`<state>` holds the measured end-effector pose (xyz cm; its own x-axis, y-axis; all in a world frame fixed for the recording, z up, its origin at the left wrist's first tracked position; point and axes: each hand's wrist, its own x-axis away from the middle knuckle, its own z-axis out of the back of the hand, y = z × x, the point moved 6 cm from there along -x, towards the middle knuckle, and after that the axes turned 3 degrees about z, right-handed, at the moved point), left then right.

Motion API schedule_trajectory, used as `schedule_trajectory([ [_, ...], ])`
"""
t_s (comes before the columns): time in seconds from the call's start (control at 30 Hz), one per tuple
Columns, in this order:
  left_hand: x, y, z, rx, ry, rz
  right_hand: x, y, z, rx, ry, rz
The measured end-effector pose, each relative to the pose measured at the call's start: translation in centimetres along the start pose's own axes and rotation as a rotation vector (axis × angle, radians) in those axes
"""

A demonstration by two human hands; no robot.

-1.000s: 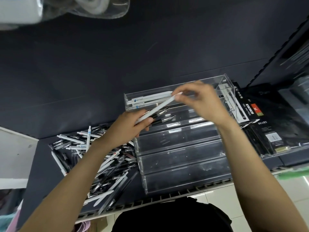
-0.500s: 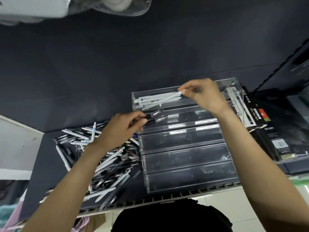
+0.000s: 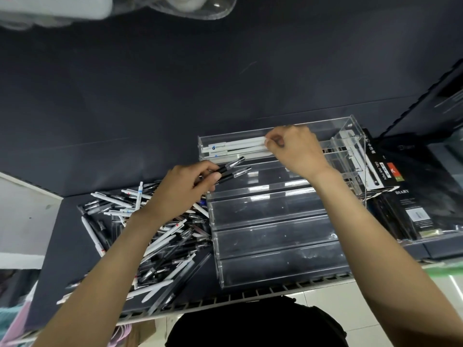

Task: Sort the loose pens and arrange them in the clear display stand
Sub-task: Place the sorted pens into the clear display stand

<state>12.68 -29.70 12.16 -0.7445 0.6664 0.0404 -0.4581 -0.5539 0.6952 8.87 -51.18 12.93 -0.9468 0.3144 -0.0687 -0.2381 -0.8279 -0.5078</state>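
On the dark shelf, the clear display stand sits right of the heap of loose pens. White pens lie in its top tier, where the right hand has its grip pinched on their ends. The left hand grips two black pens just below.

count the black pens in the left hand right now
2. Both black pens are gripped side by side in the left hand, clear caps pointing toward the clear display stand, one slightly above the other. More could be hidden inside the hand.
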Motion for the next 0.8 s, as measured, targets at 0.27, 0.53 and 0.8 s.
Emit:
schedule_trajectory([
  [0.27, -0.5, 0.6, -0.7, 0.140, -0.046, 0.012, 2.1, -1.7, 2.1, -0.121, 0.188, 0.155],
  [0.53, -2.3, 7.0, -3.6, 0.031, -0.185, -0.183, 6.6, -1.0, 4.5, -0.073, 0.141, 0.531],
  [0.8, -3.6, 6.8, -4.9, 0.001, -0.060, -0.138, 4.8, 9.5, 11.8, 0.080, 0.363, 0.194],
])
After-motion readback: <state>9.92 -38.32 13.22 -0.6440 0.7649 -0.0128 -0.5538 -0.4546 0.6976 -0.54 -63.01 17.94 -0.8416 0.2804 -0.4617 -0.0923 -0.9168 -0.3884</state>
